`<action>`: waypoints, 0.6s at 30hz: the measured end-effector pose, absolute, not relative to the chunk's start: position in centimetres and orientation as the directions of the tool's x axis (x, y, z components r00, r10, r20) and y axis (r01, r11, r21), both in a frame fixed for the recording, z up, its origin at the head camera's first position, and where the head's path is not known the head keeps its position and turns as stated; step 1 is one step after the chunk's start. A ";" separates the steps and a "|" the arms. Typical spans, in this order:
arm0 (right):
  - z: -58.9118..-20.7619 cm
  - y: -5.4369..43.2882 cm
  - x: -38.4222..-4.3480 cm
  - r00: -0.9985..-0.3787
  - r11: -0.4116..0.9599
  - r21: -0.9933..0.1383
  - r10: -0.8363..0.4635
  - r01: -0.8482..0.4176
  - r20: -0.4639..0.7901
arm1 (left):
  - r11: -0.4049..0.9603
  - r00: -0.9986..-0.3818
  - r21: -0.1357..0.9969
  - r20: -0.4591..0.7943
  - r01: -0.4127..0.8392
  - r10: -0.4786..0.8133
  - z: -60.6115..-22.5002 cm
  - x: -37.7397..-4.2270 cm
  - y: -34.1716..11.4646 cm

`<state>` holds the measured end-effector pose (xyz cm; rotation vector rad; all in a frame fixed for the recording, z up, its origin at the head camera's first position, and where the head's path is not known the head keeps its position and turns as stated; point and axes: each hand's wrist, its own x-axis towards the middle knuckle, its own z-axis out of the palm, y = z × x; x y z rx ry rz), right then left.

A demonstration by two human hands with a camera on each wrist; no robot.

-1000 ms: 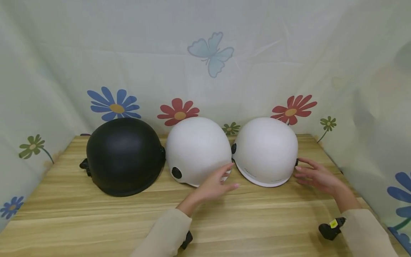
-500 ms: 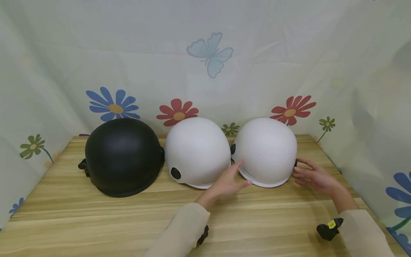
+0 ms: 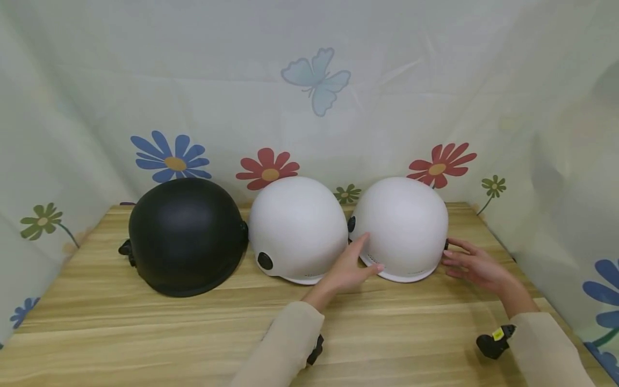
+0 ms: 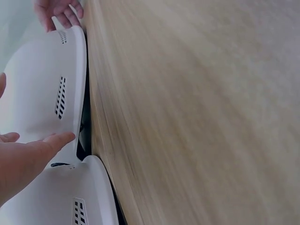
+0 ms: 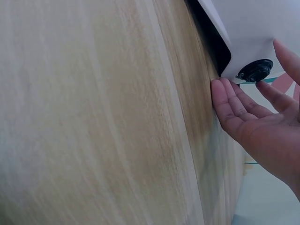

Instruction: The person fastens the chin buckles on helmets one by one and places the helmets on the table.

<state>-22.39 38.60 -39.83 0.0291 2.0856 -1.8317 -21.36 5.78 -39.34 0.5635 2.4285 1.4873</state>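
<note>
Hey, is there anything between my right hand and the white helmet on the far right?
Nothing visible is. Your right hand has its fingertips right by the helmet, next to its black knob. The middle helmet sits close on the other side.

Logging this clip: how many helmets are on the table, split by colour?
Black helmet: 1
White helmets: 2
Total: 3 helmets
</note>
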 end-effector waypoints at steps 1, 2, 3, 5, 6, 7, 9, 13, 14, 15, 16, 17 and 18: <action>-39.9 38.6 -22.5 -0.933 0.151 -0.956 -0.225 0.251 -0.281 | 0.411 -0.897 0.890 -0.003 0.200 0.442 -39.3 -21.4 5.8; -39.9 38.7 -22.5 -0.933 0.146 -0.957 -0.228 0.250 -0.278 | 0.413 -0.896 0.888 -0.003 0.201 0.444 -39.3 -21.4 5.8; -39.9 38.7 -22.5 -0.932 0.140 -0.958 -0.232 0.250 -0.277 | 0.415 -0.895 0.887 -0.005 0.201 0.445 -39.4 -21.4 5.9; -39.9 38.7 -22.5 -0.932 0.133 -0.960 -0.238 0.248 -0.273 | 0.420 -0.895 0.885 -0.010 0.199 0.447 -39.4 -21.4 5.9; -39.9 38.7 -22.5 -0.932 0.132 -0.960 -0.239 0.246 -0.271 | 0.421 -0.894 0.885 -0.013 0.198 0.447 -39.4 -21.4 5.9; -40.0 38.8 -22.5 -0.932 0.131 -0.961 -0.242 0.245 -0.270 | 0.422 -0.894 0.885 -0.015 0.196 0.447 -39.5 -21.4 5.9; -40.0 38.8 -22.6 -0.931 0.135 -0.960 -0.243 0.244 -0.271 | 0.423 -0.894 0.885 -0.018 0.194 0.448 -39.5 -21.4 5.9; -40.0 38.7 -22.6 -0.930 0.145 -0.959 -0.246 0.242 -0.272 | 0.423 -0.887 0.877 0.007 0.227 0.462 -39.6 -21.3 5.9; -40.0 38.7 -22.6 -0.931 0.149 -0.959 -0.245 0.242 -0.272 | 0.424 -0.884 0.875 0.011 0.235 0.467 -39.6 -21.3 5.9; -40.0 38.7 -22.6 -0.931 0.155 -0.958 -0.242 0.241 -0.273 | 0.424 -0.882 0.873 0.015 0.241 0.470 -39.6 -21.3 5.9; -40.0 38.7 -22.6 -0.931 0.163 -0.957 -0.240 0.241 -0.275 | 0.424 -0.880 0.872 0.017 0.245 0.474 -39.6 -21.3 5.9; -40.0 38.7 -22.6 -0.931 0.171 -0.955 -0.236 0.241 -0.277 | 0.427 -0.879 0.871 0.012 0.243 0.477 -39.6 -21.3 5.9; -40.0 38.7 -22.6 -0.932 0.178 -0.954 -0.232 0.241 -0.279 | 0.427 -0.877 0.871 0.009 0.242 0.480 -39.6 -21.3 5.9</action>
